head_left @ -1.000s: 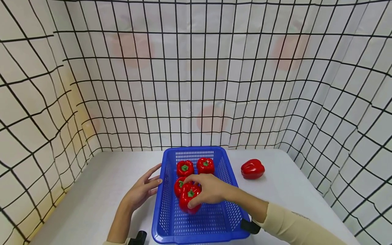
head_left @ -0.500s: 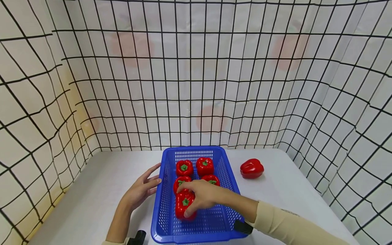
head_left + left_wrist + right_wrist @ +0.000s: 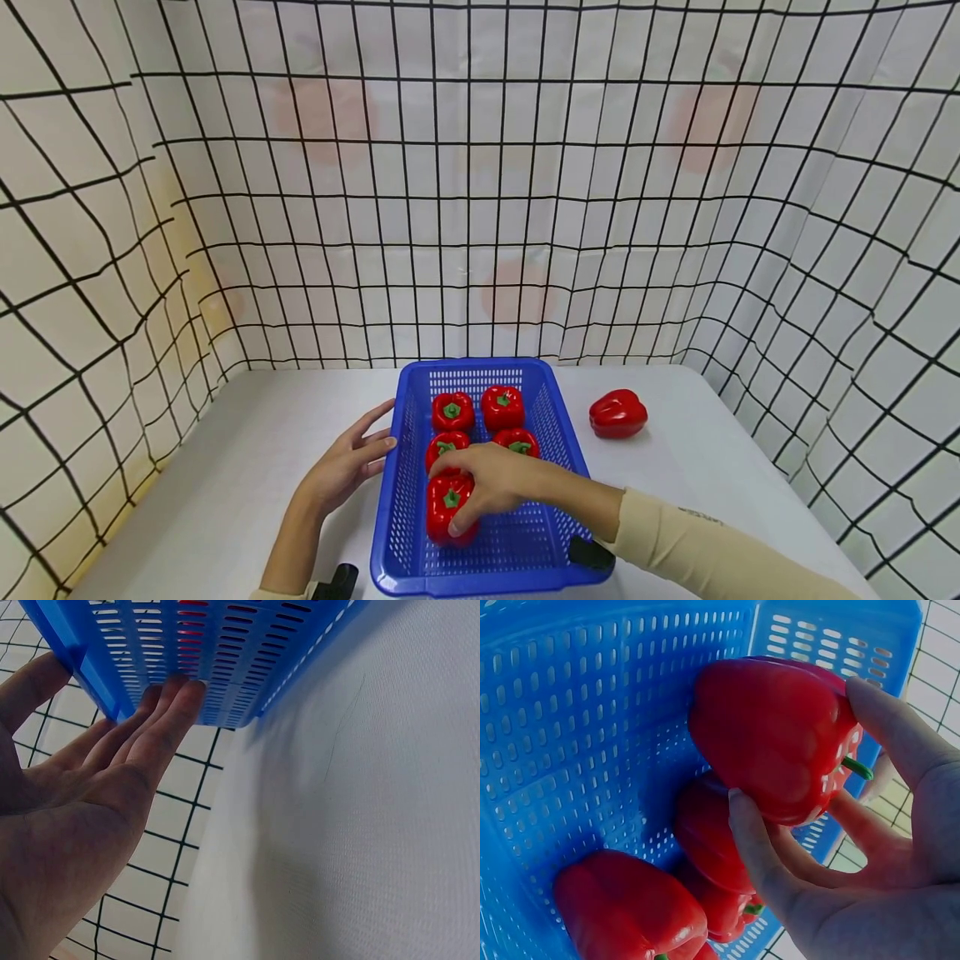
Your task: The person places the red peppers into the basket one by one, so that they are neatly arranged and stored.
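My right hand (image 3: 498,479) grips a red bell pepper (image 3: 444,515) with a green stem, thumb on one side and fingers on the other. It sits low inside the blue plastic basket (image 3: 487,587), toward the near left. In the right wrist view, the same pepper (image 3: 772,739) is close to the slotted basket wall, stem facing the palm. Several more bell peppers stand stem up in the far half, among them one at the far left (image 3: 453,412) and one at the far right (image 3: 502,407). Straight fingers of my left hand (image 3: 347,467) rest against the basket's left side.
Outside the basket, to its right, another red bell pepper (image 3: 618,414) lies on its side on the white table (image 3: 300,417). Black netting (image 3: 480,200) over white walls encloses the table at the back and both sides.
My right hand has carried the gripped pepper left and toward me, down into the basket's near left. A pepper at the middle right has come into view behind it. My left hand stays put.
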The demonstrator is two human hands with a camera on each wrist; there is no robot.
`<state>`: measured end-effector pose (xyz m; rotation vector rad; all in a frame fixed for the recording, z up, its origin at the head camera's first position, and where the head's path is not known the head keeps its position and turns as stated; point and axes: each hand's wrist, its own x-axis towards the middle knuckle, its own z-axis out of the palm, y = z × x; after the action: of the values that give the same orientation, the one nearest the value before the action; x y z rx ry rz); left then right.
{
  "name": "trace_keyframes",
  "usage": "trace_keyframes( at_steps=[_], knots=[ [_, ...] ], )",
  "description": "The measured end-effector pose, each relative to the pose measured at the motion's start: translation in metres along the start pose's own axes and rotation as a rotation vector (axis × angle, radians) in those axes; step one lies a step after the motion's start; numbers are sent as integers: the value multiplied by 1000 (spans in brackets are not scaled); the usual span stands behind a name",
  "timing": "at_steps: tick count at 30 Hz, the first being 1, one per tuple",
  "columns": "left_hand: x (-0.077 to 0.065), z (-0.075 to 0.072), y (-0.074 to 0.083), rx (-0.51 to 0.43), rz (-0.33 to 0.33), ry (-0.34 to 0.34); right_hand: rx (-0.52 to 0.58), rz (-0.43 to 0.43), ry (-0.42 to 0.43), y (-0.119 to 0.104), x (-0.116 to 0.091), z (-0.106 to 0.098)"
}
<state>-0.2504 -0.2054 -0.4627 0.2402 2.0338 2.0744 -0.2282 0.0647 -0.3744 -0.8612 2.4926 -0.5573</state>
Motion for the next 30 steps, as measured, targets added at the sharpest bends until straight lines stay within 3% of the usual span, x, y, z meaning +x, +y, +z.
trace_keyframes(
  at_steps=[30],
  knots=[
    [0, 0, 1, -8, -5, 0, -22, 30, -65, -3, -1, -6]
  ],
)
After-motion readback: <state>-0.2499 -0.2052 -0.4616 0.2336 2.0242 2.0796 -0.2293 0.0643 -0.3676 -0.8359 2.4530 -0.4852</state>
